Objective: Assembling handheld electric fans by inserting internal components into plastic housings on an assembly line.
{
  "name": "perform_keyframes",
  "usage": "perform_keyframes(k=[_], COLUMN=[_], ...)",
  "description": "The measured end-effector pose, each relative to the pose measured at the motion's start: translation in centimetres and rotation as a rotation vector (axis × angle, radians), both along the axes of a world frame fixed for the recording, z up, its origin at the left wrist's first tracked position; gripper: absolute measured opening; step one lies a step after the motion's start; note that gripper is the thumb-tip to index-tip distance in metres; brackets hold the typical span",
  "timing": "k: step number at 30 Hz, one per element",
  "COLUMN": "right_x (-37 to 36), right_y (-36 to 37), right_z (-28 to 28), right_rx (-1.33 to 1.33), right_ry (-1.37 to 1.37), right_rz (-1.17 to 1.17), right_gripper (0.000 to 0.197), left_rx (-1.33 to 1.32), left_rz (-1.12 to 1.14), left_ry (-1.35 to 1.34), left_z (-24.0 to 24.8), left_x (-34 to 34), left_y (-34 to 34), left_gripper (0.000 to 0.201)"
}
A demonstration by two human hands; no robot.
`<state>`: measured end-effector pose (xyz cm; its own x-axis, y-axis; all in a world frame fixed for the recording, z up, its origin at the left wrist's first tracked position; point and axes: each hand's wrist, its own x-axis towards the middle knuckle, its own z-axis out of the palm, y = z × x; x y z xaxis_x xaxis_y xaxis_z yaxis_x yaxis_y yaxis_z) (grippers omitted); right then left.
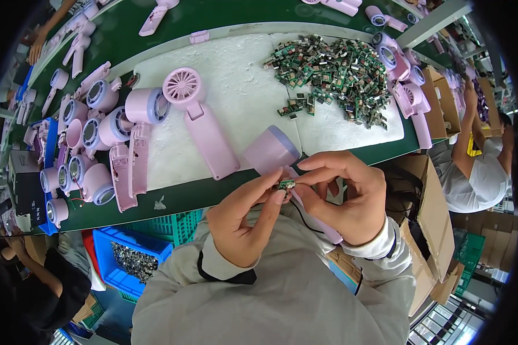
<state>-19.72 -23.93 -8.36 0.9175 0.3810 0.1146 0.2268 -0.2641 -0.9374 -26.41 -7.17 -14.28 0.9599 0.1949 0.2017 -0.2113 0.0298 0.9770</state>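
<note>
My left hand [240,221] pinches a small green circuit board [286,184] between thumb and fingertips. My right hand [354,198] is wrapped round the handle of a pink handheld fan [270,150], its thumb and forefinger close to the board. The fan's round head, rimmed in lilac, points away from me over the table's near edge. Part of its handle shows below my right hand. Whether the board touches the fan is hidden by my fingers. Just beyond lies another pink handheld fan [210,139] with a slotted round grille.
A white foam sheet [247,63] carries a heap of green circuit boards [339,72]. Pink fan parts [101,135] crowd the left and more fans [411,100] the right. A blue bin [106,261] and an opened cardboard box [429,215] flank me. Other people [472,172] sit nearby.
</note>
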Motion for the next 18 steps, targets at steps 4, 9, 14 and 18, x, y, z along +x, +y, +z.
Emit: perform_keyframes(k=[4,9,14,18], right_x=[-0.4,-0.9,-0.5,1.6], right_y=[0.3,0.8,0.8,0.8], right_z=[0.2,1.0,1.5,2.9], right_rx=[-0.026,-0.095,-0.152,-0.129], right_ry=[-0.133,-0.303,-0.335,-0.158], right_rz=[-0.004,-0.019,-0.006,-0.007], right_gripper=[0.03,0.021,0.022,0.03], left_rx=[0.203,0.398,0.529,0.45], left_rz=[0.122,0.227,0.243,0.135], left_ry=[-0.27,-0.361,-0.439,-0.37], left_z=[-1.0,-0.5,0.2,2.0], left_x=[0.5,0.6,0.9,2.3], left_y=[-0.4,-0.9,-0.4,1.7], left_gripper=[0.033,0.032,0.039,0.041])
